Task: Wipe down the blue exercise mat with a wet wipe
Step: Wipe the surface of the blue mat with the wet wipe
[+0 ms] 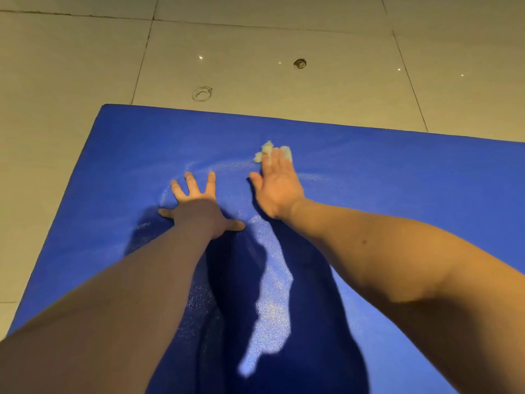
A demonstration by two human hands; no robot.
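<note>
The blue exercise mat (397,177) lies flat on a tiled floor and fills the lower part of the head view. My left hand (199,207) rests flat on the mat with its fingers spread wide. My right hand (277,183) lies further up the mat, fingers straight, pressing a crumpled white wet wipe (267,150) onto the surface. The wipe sticks out past my fingertips; the rest of it is hidden under them. A faint damp arc shows on the mat between the two hands.
Beige floor tiles (255,52) surround the mat beyond its far and left edges. Two round marks (202,93) (299,63) sit on the tiles past the far edge. My arms cast dark shadows down the mat's middle.
</note>
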